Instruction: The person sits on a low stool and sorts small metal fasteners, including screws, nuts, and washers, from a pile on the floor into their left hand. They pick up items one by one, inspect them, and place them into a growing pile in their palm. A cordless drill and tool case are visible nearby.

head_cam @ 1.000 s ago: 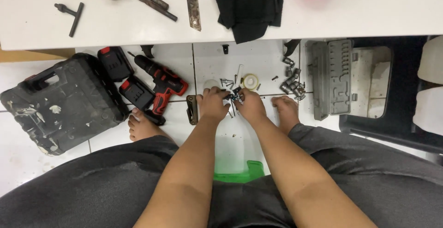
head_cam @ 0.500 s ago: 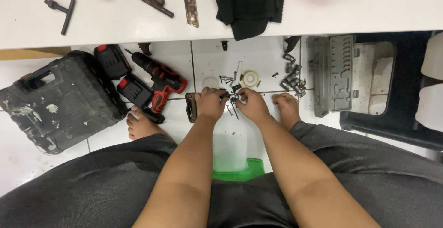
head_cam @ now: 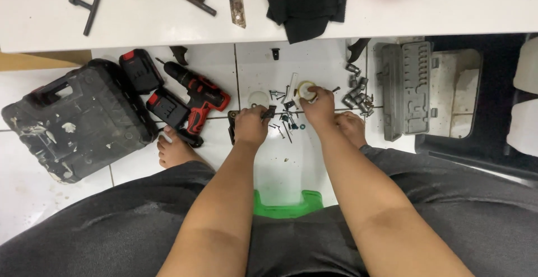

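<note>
Screws (head_cam: 283,117) lie scattered on the tiled floor at frame centre — left hand (head_cam: 250,126) pinches a small dark part (head_cam: 269,112); right hand (head_cam: 319,106) grips a round white disc (head_cam: 305,90), sorting within reach.

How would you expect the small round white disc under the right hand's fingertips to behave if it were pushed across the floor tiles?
The white disc looks flat and thin, so it would probably slide rather than roll. It seems light, likely plastic. The glossy tiles may let it skid easily into the scattered screws beside the right hand.
</note>
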